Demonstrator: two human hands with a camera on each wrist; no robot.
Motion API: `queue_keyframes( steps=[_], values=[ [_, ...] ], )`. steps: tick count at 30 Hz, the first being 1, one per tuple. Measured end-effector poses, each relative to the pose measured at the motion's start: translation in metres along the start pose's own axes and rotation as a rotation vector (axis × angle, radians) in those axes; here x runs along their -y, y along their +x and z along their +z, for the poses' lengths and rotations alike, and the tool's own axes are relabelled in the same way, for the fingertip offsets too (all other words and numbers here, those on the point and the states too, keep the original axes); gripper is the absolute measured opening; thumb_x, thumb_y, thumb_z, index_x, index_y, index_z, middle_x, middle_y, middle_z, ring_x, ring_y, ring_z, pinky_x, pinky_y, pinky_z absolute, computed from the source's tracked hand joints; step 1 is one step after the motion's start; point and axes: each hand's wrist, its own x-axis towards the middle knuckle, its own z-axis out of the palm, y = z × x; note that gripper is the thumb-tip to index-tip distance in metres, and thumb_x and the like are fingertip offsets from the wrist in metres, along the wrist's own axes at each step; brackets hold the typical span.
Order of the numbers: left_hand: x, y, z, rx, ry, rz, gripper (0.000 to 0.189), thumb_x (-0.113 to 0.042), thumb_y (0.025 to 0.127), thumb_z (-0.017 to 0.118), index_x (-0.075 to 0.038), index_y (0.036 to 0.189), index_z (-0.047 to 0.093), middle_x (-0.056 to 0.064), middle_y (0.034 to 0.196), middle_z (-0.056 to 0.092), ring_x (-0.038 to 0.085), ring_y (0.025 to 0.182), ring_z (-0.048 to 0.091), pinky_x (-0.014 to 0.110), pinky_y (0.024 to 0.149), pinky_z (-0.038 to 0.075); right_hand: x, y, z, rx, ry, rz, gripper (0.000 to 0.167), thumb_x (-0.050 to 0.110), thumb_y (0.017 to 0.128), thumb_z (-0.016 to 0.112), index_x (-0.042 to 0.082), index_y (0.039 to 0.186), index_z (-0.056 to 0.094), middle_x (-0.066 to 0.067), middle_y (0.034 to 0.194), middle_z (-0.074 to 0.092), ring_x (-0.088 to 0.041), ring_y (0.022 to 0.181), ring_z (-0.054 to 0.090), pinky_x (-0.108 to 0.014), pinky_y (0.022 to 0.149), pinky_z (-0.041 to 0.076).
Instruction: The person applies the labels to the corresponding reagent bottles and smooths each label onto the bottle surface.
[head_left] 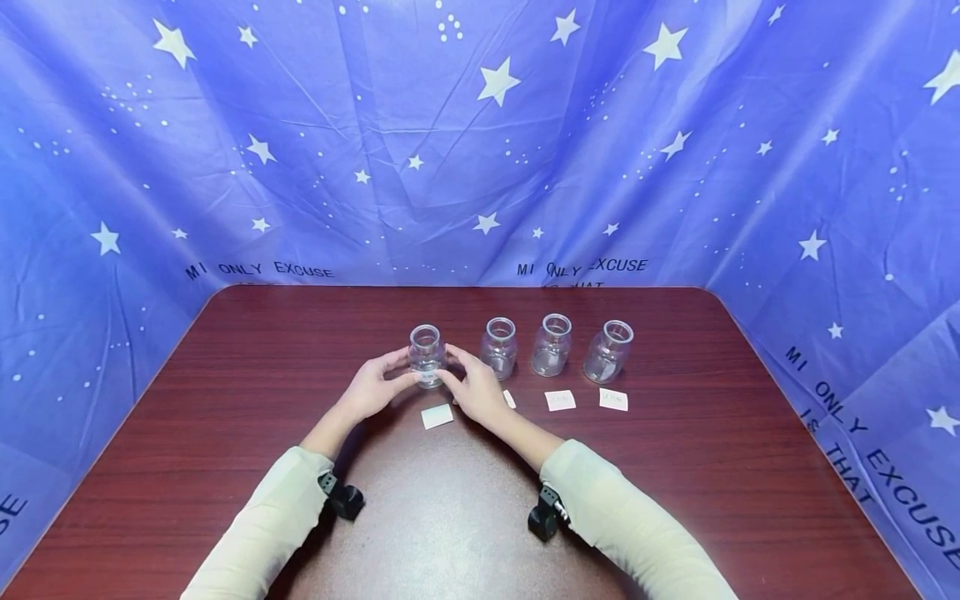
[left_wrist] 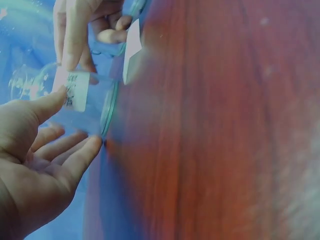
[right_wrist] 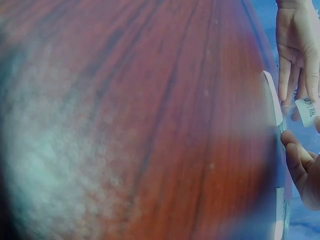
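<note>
A clear glass jar (head_left: pixel 426 340) stands upright between both hands at the left end of a row of jars. A white label (left_wrist: pixel 78 92) with dark writing lies against its side. My left hand (head_left: pixel 371 389) holds the jar from the left, thumb on the label and fingers round the far side. From the right, my right hand (head_left: pixel 477 393) holds the same jar, its thumb at the label's other end in the head view. In the right wrist view, the label and both hands show only at the right edge.
Three more clear jars (head_left: pixel 500 350) (head_left: pixel 556 346) (head_left: pixel 609 354) stand to the right. White paper slips (head_left: pixel 559 401) (head_left: pixel 613 400) lie before them, one partly hidden by my right hand. A pale slip (head_left: pixel 437 416) lies in front of the held jar. Starry blue cloth (head_left: pixel 480 192) hangs around the table (head_left: pixel 247 400).
</note>
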Motion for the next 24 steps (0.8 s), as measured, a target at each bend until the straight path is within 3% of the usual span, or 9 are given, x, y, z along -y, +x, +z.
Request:
queue_keyframes(
  steps=[6, 11, 16, 18, 21, 24],
  values=[
    [0.0027, 0.0019, -0.0032, 0.019, 0.001, 0.004, 0.056, -0.024, 0.089, 0.063, -0.004, 0.138, 0.044, 0.017, 0.131, 0.056, 0.029, 0.125, 0.050, 0.046, 0.107, 0.035, 0.0008, 0.0000, -0.0014, 0.006, 0.008, 0.028, 0.053, 0.027, 0.089, 0.063, 0.007, 0.135, 0.048, -0.014, 0.117, 0.065, -0.004, 0.042, 0.053, -0.020, 0.041, 0.046],
    [0.0026, 0.0007, -0.0049, 0.028, 0.002, 0.005, 0.053, -0.022, 0.090, 0.061, -0.004, 0.138, 0.044, 0.016, 0.133, 0.053, 0.028, 0.126, 0.049, 0.046, 0.106, 0.036, 0.0014, -0.0009, -0.0018, 0.006, 0.009, 0.044, 0.053, 0.030, 0.089, 0.062, 0.009, 0.136, 0.048, -0.015, 0.104, 0.069, -0.004, 0.041, 0.053, -0.023, 0.039, 0.044],
    [0.0029, -0.0009, -0.0064, 0.038, 0.005, 0.011, 0.051, -0.019, 0.092, 0.059, -0.004, 0.138, 0.044, 0.016, 0.135, 0.052, 0.026, 0.125, 0.048, 0.046, 0.104, 0.038, 0.0006, -0.0012, -0.0004, 0.017, 0.004, 0.058, 0.053, 0.032, 0.090, 0.060, 0.010, 0.137, 0.047, -0.013, 0.121, 0.064, -0.003, 0.041, 0.054, -0.024, 0.041, 0.046],
    [0.0024, -0.0008, -0.0066, 0.039, 0.007, 0.011, 0.051, -0.020, 0.092, 0.059, -0.004, 0.138, 0.044, 0.016, 0.135, 0.051, 0.026, 0.126, 0.047, 0.045, 0.105, 0.037, 0.0007, -0.0011, -0.0003, 0.018, 0.017, 0.063, 0.053, 0.032, 0.090, 0.060, 0.009, 0.137, 0.047, -0.014, 0.120, 0.064, -0.004, 0.041, 0.054, -0.024, 0.041, 0.046],
    [0.0018, -0.0003, -0.0072, 0.038, 0.009, 0.008, 0.051, -0.020, 0.092, 0.058, -0.003, 0.138, 0.043, 0.016, 0.136, 0.051, 0.028, 0.128, 0.046, 0.046, 0.106, 0.035, 0.0012, -0.0007, -0.0011, 0.022, 0.039, 0.069, 0.053, 0.031, 0.090, 0.060, 0.009, 0.137, 0.047, -0.017, 0.092, 0.071, -0.006, 0.041, 0.054, -0.024, 0.041, 0.045],
    [0.0020, -0.0001, -0.0070, 0.043, 0.007, 0.008, 0.051, -0.020, 0.092, 0.058, -0.003, 0.138, 0.043, 0.017, 0.136, 0.050, 0.028, 0.128, 0.045, 0.046, 0.106, 0.035, 0.0010, -0.0007, -0.0018, 0.028, 0.049, 0.074, 0.053, 0.031, 0.090, 0.060, 0.009, 0.137, 0.047, -0.016, 0.065, 0.067, -0.010, 0.041, 0.056, -0.024, 0.040, 0.044]
  ],
)
